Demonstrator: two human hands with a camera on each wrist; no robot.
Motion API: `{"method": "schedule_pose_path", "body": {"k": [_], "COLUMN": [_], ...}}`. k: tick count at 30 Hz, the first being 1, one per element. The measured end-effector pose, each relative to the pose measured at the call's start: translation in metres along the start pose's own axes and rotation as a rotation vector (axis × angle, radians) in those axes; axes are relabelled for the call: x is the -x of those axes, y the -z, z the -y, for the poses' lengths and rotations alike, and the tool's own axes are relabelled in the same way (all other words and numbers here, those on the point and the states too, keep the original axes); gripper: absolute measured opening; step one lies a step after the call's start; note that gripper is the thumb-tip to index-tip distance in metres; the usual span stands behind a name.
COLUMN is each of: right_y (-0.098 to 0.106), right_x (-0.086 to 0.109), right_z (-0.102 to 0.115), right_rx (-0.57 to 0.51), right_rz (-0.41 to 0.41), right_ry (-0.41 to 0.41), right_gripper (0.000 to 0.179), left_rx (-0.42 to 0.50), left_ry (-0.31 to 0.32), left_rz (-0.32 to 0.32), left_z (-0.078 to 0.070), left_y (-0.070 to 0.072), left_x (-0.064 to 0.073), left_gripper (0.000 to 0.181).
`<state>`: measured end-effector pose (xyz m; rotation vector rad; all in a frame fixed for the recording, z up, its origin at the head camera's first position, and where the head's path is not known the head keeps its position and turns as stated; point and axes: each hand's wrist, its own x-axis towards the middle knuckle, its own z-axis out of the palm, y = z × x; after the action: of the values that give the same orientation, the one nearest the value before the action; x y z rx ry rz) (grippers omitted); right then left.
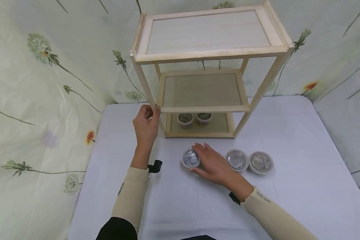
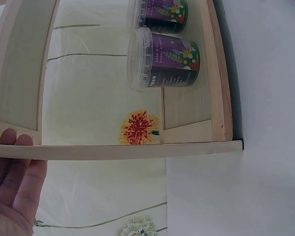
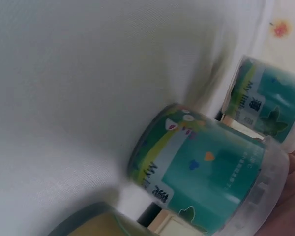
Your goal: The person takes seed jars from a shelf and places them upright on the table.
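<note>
My left hand (image 1: 147, 125) grips the left front post of a pale wooden three-tier shelf (image 1: 204, 109), at the height of the middle tier. In the left wrist view its fingers (image 2: 27, 184) bend around the post. My right hand (image 1: 213, 165) holds the leftmost lidded plastic tub (image 1: 190, 158) by its sides, in front of the shelf. That tub (image 3: 263, 98) has a teal printed label in the right wrist view. A second teal tub (image 3: 201, 167) stands close beside it, mostly hidden under the hand in the head view.
Two purple-labelled tubs (image 2: 172, 59) stand on the bottom tier, toward its left. To the right of my right hand are two more lidded tubs, a nearer one (image 1: 237, 160) and a farther one (image 1: 261, 162). A white cloth covers the table (image 1: 300, 200); flower-printed sheeting (image 1: 48, 100) hangs around it.
</note>
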<state>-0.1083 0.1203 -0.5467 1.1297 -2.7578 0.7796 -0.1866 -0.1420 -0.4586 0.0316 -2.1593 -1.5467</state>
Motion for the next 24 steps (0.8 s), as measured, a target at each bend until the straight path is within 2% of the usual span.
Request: {"method": "schedule_pose_path", "body": {"k": [10,17,24], "right_y": [-0.0015,0.0024,0.0057], "right_x": [0.0065,0.0091,0.0100], "right_z": [-0.0017,-0.0015,-0.0025], "right_rx": [0.111,0.171,0.186], "right_rz": [0.021,0.045,0.052], "right_ry": [0.025,0.007,0.004], "right_gripper": [0.080,0.079,0.078], "left_rx": [0.011,0.010,0.003], "left_ry": [-0.002,-0.007,-0.010], "left_rz": [-0.003,-0.008,-0.005], "left_z": [0.0008,0.0007,0.0003], "left_y": [-0.0012,-0.0008,-0.0011], "left_x": [-0.0004,-0.0002,0.0000], "left_gripper": [0.024,0.024,0.025]}}
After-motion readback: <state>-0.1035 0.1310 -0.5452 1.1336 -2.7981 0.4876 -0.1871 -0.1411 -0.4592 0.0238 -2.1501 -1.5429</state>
